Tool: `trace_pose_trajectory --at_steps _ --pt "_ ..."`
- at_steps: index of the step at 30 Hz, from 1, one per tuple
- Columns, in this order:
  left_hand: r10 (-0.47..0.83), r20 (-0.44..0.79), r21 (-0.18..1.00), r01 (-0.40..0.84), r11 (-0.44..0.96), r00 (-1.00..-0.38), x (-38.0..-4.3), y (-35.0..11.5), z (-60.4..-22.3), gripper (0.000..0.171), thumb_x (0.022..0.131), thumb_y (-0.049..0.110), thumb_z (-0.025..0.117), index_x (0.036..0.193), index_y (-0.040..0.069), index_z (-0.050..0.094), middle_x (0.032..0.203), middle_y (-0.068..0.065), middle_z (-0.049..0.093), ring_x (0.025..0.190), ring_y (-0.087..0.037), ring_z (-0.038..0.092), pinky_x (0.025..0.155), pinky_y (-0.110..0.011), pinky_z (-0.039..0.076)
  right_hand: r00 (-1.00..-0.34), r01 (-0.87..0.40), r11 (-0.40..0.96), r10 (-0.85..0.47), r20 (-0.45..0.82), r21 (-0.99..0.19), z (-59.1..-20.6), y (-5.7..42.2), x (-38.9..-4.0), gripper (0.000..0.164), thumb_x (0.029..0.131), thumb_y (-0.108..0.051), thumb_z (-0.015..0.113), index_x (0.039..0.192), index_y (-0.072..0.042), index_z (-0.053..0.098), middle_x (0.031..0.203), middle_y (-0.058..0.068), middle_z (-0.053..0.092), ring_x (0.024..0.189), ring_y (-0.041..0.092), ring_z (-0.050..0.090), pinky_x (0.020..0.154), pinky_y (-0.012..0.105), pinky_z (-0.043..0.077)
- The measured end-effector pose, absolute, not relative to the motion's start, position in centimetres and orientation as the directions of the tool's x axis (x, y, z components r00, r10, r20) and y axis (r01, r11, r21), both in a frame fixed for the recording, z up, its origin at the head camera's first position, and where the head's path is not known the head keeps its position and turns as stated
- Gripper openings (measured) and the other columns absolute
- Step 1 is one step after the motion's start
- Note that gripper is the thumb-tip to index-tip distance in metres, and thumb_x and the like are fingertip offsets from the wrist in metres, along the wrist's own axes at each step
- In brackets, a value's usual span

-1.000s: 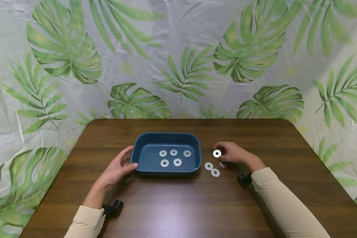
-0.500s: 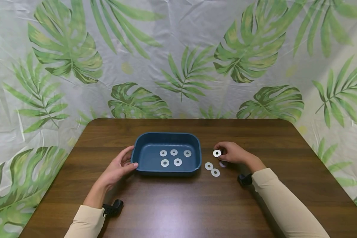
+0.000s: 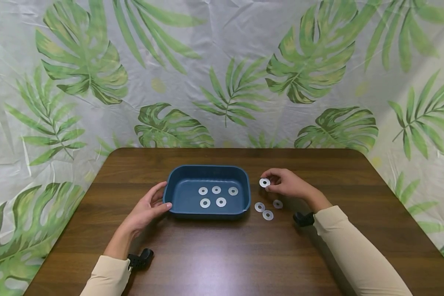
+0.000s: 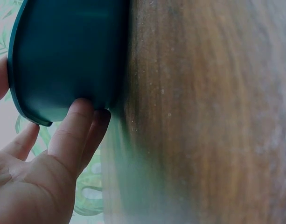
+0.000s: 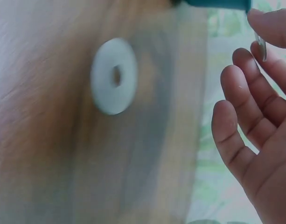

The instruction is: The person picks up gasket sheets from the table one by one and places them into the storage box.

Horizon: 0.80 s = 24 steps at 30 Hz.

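Observation:
At the left end of the blue tray (image 3: pixel 209 212), my left hand (image 3: pixel 144 211) holds it, thumb at the near corner of the rim. In the left wrist view its fingertips (image 4: pixel 80 107) touch the outer wall (image 4: pixel 68 51). Several flat washers (image 3: pixel 205 203) lie inside the tray. To the tray's right, my right hand (image 3: pixel 290 185) pinches a washer (image 3: pixel 261 183) between thumb and forefinger, above the table. The right wrist view shows this washer (image 5: pixel 261 48) nearly edge-on, with the other fingers loosely bent.
Three more washers lie on the wooden table (image 3: pixel 214 255) right of the tray: two side by side, one (image 3: pixel 260 207) and another (image 3: pixel 268 215), and a third (image 3: pixel 278 204) a little apart. A leaf-patterned cloth (image 3: pixel 229 61) hangs behind the table.
My right hand has lifted and moved a little left and away with the pinched washer, uncovering another washer on the table. The left hand and the tray have stayed put.

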<state>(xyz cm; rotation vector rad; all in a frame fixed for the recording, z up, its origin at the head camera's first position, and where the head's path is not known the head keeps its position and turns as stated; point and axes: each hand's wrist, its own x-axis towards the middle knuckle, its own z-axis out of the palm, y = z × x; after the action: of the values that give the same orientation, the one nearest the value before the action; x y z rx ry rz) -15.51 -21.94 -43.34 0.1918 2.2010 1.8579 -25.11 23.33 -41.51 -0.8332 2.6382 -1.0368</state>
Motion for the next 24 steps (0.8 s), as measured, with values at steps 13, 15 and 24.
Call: trace_pose_trajectory --at_steps 13,15,24 --pt "0.262 -0.109 0.983 -0.065 0.173 -0.959 -15.5 -21.9 -43.3 0.074 0.097 0.008 0.060 0.158 0.009 0.017 0.156 -0.031 0.031 0.136 -0.046 0.044 0.089 -0.017 0.050 -0.794 -0.494 0.517 -0.597 0.120 -0.699 -38.2 21.2 -23.8 0.032 0.090 -0.009 0.072 0.121 -0.007 0.064 0.106 0.009 0.066 0.092 0.013 0.060 0.081 0.032 0.055" --pt "0.262 -0.110 0.982 -0.065 0.175 -0.959 -15.5 -21.9 -43.2 0.075 0.097 0.008 0.060 0.158 0.009 0.017 0.156 -0.031 0.032 0.136 -0.046 0.045 0.089 -0.017 0.050 -0.782 -0.510 0.504 -0.609 0.132 -0.697 -37.8 20.5 -23.5 0.032 0.089 -0.010 0.073 0.120 -0.007 0.064 0.108 0.009 0.066 0.093 0.014 0.061 0.081 0.032 0.055" --pt "0.261 -0.107 0.981 -0.060 0.184 -0.959 -15.5 -22.0 -43.2 0.074 0.097 0.009 0.060 0.158 0.009 0.018 0.155 -0.031 0.032 0.133 -0.044 0.048 0.088 -0.017 0.050 -0.741 -0.538 0.492 -0.663 0.106 -0.684 -37.2 17.8 -22.5 0.033 0.089 -0.012 0.074 0.121 -0.008 0.064 0.115 0.008 0.065 0.098 0.021 0.061 0.081 0.035 0.055"
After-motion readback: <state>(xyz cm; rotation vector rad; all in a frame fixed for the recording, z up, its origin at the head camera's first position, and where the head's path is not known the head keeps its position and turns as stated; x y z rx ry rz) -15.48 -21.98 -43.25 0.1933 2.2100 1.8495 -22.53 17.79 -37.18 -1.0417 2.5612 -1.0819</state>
